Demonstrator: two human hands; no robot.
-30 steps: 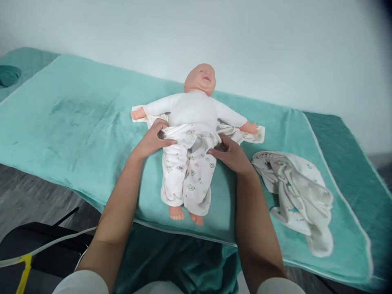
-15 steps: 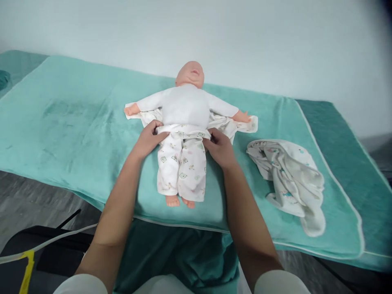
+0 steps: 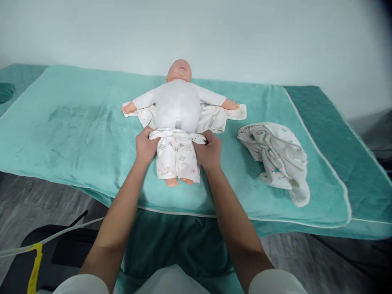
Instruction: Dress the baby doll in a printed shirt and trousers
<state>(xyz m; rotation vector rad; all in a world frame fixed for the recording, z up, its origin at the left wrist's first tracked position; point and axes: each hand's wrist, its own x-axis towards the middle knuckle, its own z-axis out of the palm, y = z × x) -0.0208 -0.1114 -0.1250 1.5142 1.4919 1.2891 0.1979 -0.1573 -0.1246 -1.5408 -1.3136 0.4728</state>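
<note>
A baby doll (image 3: pixel 178 102) with a white cloth body lies on its back, head toward the wall and arms spread. Patterned baby pants (image 3: pixel 177 157) cover its legs, and its feet stick out below the hems. My left hand (image 3: pixel 146 145) grips the waistband at one side, thumb on top. At the other side my right hand (image 3: pixel 208 149) pinches the same waistband. The waistband sits at the doll's lower belly, below a small notch in the white body. Under the doll's arms and back lies an opened baby shirt (image 3: pixel 212 117), mostly hidden by the body.
A crumpled printed baby garment (image 3: pixel 277 157) lies to the right on the green padded cover (image 3: pixel 92 134). A white wall (image 3: pixel 214 36) stands behind the table. At lower left are a black object (image 3: pixel 70 249) and a pale tube (image 3: pixel 58 234) with a yellow tag.
Both hands have drawn the waistband down from the doll's waist toward its legs, baring more of the lower belly. The view has shifted slightly.
</note>
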